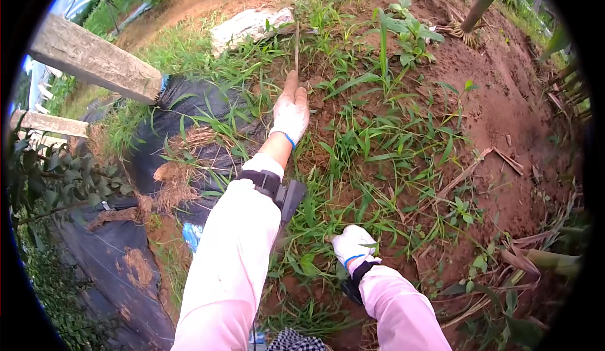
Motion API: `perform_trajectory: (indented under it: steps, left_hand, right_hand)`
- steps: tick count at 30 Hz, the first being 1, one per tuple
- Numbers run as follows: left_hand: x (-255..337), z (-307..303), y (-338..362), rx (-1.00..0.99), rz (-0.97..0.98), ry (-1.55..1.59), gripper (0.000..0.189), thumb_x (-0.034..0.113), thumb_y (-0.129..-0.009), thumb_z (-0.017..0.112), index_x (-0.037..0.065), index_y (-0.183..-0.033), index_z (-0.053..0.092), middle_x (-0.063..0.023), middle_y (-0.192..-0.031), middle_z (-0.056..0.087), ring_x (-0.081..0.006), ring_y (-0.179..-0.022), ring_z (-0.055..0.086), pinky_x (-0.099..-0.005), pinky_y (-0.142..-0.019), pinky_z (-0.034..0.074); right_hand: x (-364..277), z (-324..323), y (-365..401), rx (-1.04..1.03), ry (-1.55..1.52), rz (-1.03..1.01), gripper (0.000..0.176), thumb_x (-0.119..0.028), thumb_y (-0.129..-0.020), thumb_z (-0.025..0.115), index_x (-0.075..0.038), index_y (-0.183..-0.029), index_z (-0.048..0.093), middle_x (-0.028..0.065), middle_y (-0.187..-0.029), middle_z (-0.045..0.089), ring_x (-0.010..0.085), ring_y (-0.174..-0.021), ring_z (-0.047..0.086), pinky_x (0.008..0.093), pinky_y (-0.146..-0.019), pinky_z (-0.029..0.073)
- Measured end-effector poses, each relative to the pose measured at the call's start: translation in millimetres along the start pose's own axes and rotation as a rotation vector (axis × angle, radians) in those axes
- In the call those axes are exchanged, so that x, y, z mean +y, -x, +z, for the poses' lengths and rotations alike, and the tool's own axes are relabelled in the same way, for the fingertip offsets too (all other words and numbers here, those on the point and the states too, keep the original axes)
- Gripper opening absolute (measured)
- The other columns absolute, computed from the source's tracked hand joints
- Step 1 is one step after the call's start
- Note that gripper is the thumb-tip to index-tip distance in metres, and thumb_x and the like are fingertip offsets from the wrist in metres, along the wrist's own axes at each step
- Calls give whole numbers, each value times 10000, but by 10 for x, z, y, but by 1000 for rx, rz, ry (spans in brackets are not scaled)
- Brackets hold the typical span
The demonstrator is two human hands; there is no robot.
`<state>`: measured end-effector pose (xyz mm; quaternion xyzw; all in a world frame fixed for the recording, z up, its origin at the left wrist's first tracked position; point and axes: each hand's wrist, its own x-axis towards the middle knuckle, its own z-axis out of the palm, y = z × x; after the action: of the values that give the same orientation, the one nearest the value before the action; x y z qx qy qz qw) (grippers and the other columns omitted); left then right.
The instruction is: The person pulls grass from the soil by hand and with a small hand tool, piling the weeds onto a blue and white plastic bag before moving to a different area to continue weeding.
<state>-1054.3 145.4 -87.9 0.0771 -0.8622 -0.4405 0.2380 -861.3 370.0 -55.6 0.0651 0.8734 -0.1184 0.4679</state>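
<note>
My left hand point(291, 113), in a white glove with soil-stained fingers, reaches far forward over the weedy ground. Its fingers are closed around a thin, straight, rusty-looking tool point(297, 43) that points away from me; the grip end is hidden in the hand. Closer to my body, my right hand point(354, 245), also in a white glove, is down among the grass point(372, 143). Its fingers are curled into the blades, and a leaf crosses the glove. Exactly how much grass it holds is hidden.
Black plastic sheeting point(113, 269) covers the ground at left, near a concrete post point(94, 58). A pale slab point(252, 26) lies ahead. Bare reddish soil point(504, 124) slopes at right below a plant stem point(488, 1). A blue wrapper point(192, 234) lies beside my left sleeve.
</note>
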Motion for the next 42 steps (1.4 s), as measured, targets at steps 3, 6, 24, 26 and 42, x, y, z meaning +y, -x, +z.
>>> perform_trajectory:
  steps: [3, 6, 24, 26, 42]
  left_hand:
    - [21, 313, 48, -242, -452, 78, 512, 202, -949, 445, 113, -1447, 367, -313, -1197, 567, -441, -1084, 576, -464, -911, 465]
    - [363, 107, 247, -257, -374, -49, 531, 187, -953, 442, 164, -1471, 328, -301, -1208, 568, -447, -1079, 574, -469, -914, 461]
    - [-111, -5, 390, -211, -352, 238, 513, 122, -966, 419, 53, -1465, 323, -236, -1442, 417, -339, -1337, 420, -348, -1081, 348]
    - [48, 4, 187, -143, -234, 130, 502, 128, -968, 420, 51, -1456, 334, -234, -1433, 428, -360, -1318, 434, -360, -1074, 359]
    - [338, -347, 845, -284, -507, 431, 543, 92, -971, 401, 71, -1500, 282, -61, -1096, 564, -100, -658, 495, -242, -617, 457]
  right_hand:
    - [-11, -25, 3, -14, 5, 3, 522, -516, -805, 663, -41, -1016, 704, 200, -1006, 685, 355, -951, 658, 426, -804, 503]
    - [64, 75, -55, 62, -63, -39, 486, -465, -785, 670, -1, -923, 708, 251, -914, 671, 395, -874, 655, 441, -754, 505]
    - [-10, -30, -64, -58, 16, 10, 545, -537, -814, 625, -40, -1025, 692, 219, -989, 686, 373, -942, 660, 445, -796, 507]
    - [15, 12, -69, -33, 16, 14, 534, -533, -814, 635, -40, -1009, 696, 210, -986, 689, 363, -950, 664, 443, -800, 507]
    - [43, -8, -48, -24, -22, -30, 471, -481, -825, 634, -46, -992, 706, 207, -986, 692, 355, -929, 670, 438, -792, 512]
